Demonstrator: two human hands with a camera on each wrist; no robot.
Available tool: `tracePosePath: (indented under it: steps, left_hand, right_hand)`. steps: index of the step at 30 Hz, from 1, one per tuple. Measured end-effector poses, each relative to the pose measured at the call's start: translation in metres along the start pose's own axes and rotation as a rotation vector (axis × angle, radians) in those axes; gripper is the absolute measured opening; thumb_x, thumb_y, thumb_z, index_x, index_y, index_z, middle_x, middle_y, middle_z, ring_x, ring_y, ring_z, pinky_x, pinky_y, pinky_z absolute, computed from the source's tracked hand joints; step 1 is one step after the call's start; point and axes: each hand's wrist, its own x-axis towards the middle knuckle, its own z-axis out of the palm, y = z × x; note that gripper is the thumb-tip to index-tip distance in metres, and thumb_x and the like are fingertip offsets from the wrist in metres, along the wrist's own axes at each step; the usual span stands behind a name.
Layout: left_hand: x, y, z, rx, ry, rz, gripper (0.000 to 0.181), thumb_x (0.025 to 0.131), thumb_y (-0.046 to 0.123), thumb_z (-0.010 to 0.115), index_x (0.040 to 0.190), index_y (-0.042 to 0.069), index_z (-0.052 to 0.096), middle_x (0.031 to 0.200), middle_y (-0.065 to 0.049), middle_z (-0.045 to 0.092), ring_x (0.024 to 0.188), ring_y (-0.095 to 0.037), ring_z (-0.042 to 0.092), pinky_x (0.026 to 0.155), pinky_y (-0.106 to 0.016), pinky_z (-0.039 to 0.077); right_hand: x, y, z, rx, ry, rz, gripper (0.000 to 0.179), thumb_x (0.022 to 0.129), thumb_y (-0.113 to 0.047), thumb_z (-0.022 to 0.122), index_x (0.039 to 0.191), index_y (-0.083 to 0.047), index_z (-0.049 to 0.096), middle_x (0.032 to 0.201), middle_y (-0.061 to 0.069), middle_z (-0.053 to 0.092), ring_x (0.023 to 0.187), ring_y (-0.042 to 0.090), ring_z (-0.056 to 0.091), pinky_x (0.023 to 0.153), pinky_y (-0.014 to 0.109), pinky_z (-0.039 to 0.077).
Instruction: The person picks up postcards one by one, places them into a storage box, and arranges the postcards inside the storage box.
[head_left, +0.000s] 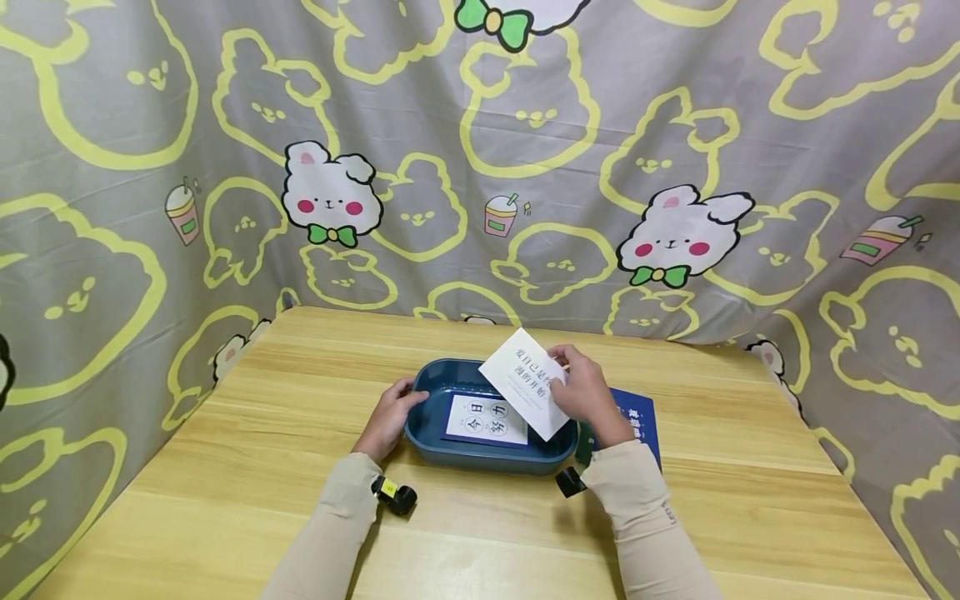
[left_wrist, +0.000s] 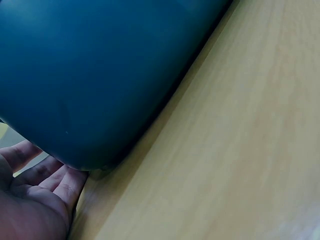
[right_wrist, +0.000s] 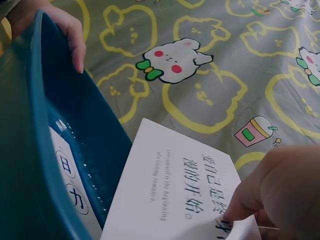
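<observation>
A dark blue-green plastic basin (head_left: 487,458) with rounded ends sits on the table. My left hand (head_left: 390,414) grips its left end, thumb over the rim and fingers along the outside wall; in the left wrist view those fingers (left_wrist: 67,185) lie against the outer wall. Between thumb and fingers my right hand (head_left: 587,387) pinches a white card (head_left: 521,379) printed with Chinese characters. This card is tilted above the basin's right half, overlapping its far rim in the head view. Inside the basin lies a white card with a dark blue border and circled characters (head_left: 472,419).
Right of the basin, partly hidden by the right forearm, lies a dark blue card (head_left: 647,421) with white characters. A dark green piece (head_left: 585,446) shows beside it. Patterned grey curtain (head_left: 420,258) hangs behind the wooden table (head_left: 247,467).
</observation>
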Motion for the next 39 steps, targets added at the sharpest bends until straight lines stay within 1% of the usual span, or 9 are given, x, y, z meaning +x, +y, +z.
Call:
tracePosePath:
  steps: [7,14,18,21,26,27,33,34,39]
  left_hand:
    - [-0.001,0.001,0.0,-0.004,-0.002,0.004,0.04,0.096,0.013,0.054,0.132,-0.003,0.049,0.13,-0.02,0.046,0.119,-0.032,0.043,0.104,-0.048,0.036]
    - [-0.002,0.001,0.0,0.001,0.006,0.013,0.039,0.096,0.012,0.055,0.131,-0.004,0.05,0.128,-0.02,0.047,0.116,-0.032,0.044,0.103,-0.047,0.036]
    - [-0.002,0.001,-0.001,0.004,0.004,0.021,0.039,0.096,0.013,0.055,0.13,-0.005,0.05,0.128,-0.021,0.047,0.116,-0.032,0.044,0.103,-0.048,0.036]
    - [-0.002,0.001,-0.001,0.007,0.006,0.022,0.039,0.096,0.013,0.055,0.13,-0.005,0.05,0.129,-0.021,0.047,0.117,-0.032,0.044,0.104,-0.048,0.036]
    - [-0.003,0.001,0.0,0.005,0.01,0.022,0.04,0.096,0.013,0.055,0.131,-0.004,0.05,0.13,-0.02,0.047,0.118,-0.031,0.044,0.104,-0.047,0.036]
    - [-0.006,0.005,0.0,0.004,0.006,0.02,0.04,0.096,0.012,0.055,0.132,-0.005,0.049,0.13,-0.021,0.047,0.118,-0.032,0.043,0.104,-0.047,0.035]
    - [-0.005,0.006,0.001,0.002,-0.001,0.01,0.041,0.097,0.013,0.054,0.133,-0.005,0.048,0.131,-0.021,0.046,0.119,-0.032,0.043,0.105,-0.048,0.035]
    - [-0.002,0.001,0.0,0.002,0.001,0.011,0.041,0.097,0.014,0.054,0.133,-0.004,0.048,0.131,-0.02,0.046,0.119,-0.032,0.043,0.105,-0.048,0.035]
    - [-0.002,0.001,0.0,0.004,0.002,0.008,0.041,0.096,0.014,0.054,0.133,-0.003,0.048,0.13,-0.02,0.046,0.118,-0.033,0.043,0.104,-0.048,0.036]
  right_hand:
    - [-0.002,-0.001,0.005,0.005,-0.045,-0.015,0.042,0.088,0.004,0.054,0.129,-0.005,0.052,0.121,0.016,0.056,0.094,0.028,0.057,0.076,0.038,0.051]
    - [-0.003,-0.002,0.01,0.003,-0.076,-0.031,0.042,0.088,0.005,0.053,0.129,-0.005,0.054,0.125,0.017,0.056,0.106,0.03,0.056,0.089,0.045,0.049]
    - [-0.003,-0.001,0.013,0.001,-0.084,-0.062,0.042,0.088,0.005,0.053,0.128,-0.005,0.055,0.126,0.016,0.057,0.109,0.03,0.056,0.094,0.047,0.046]
    - [-0.003,-0.001,0.014,-0.003,-0.084,-0.092,0.041,0.087,0.006,0.053,0.127,-0.004,0.056,0.122,0.016,0.059,0.109,0.029,0.056,0.096,0.047,0.044]
    - [-0.002,-0.002,0.016,0.002,-0.089,-0.129,0.04,0.085,0.008,0.054,0.123,-0.003,0.058,0.113,0.014,0.06,0.104,0.028,0.057,0.094,0.047,0.045]
    - [-0.002,-0.002,0.016,0.001,-0.09,-0.133,0.039,0.085,0.008,0.055,0.122,-0.003,0.058,0.112,0.013,0.06,0.103,0.028,0.057,0.093,0.047,0.045]
    - [-0.002,0.0,0.02,-0.024,-0.084,-0.19,0.034,0.083,0.008,0.056,0.114,-0.003,0.06,0.103,0.011,0.061,0.094,0.025,0.057,0.086,0.042,0.047]
    - [-0.002,0.001,0.02,-0.025,-0.082,-0.199,0.033,0.083,0.009,0.056,0.114,-0.002,0.06,0.102,0.011,0.061,0.093,0.025,0.057,0.085,0.042,0.048]
    - [-0.003,0.001,0.024,-0.019,-0.08,-0.207,0.031,0.084,0.008,0.057,0.113,-0.003,0.06,0.102,0.011,0.061,0.092,0.025,0.058,0.085,0.042,0.048]
